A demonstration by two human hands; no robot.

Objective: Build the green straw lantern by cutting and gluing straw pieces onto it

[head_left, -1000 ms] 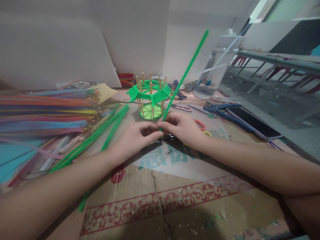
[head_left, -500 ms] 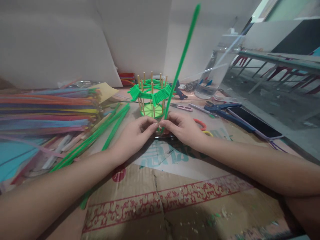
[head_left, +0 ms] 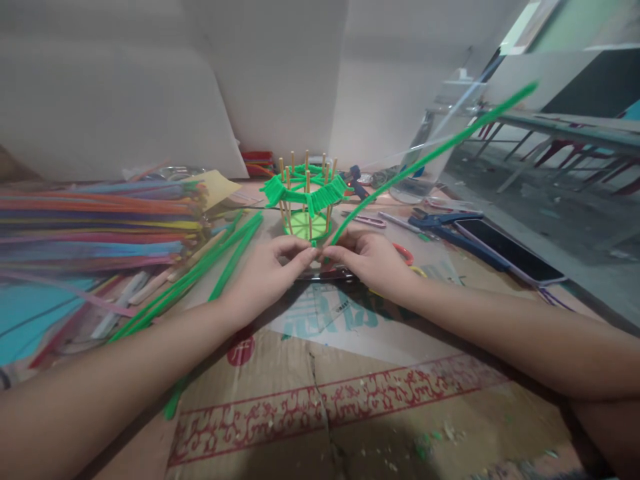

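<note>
**Green stem pinched at the frame's centre, little pavilion half built behind**

Both hands meet just below the middle of the frame. The left hand [head_left: 267,270] and right hand [head_left: 365,260] press their fingertips together around the lower end of a long green pipe cleaner [head_left: 430,153], which slants away to the upper right, its far end blurred. Each hand looks closed in a pinch on that stem.

Just behind the hands stands the stick-and-stem model [head_left: 306,200]: thin wooden sticks upright on a round lime-green base, with a fuzzy green ring of folded stems woven around them partway up. The stick tops above the ring are bare, so the weaving seems unfinished by my reading, with the upper part left to fill.

Loose green stems [head_left: 210,270] lie diagonally at centre left; a multicoloured bundle of stems [head_left: 100,217] fills the left edge, soft and bristly. The counter is covered by flattened brown cardboard [head_left: 350,413] with red printed ornament. A dark phone [head_left: 505,250] lies flat at the right.
</note>
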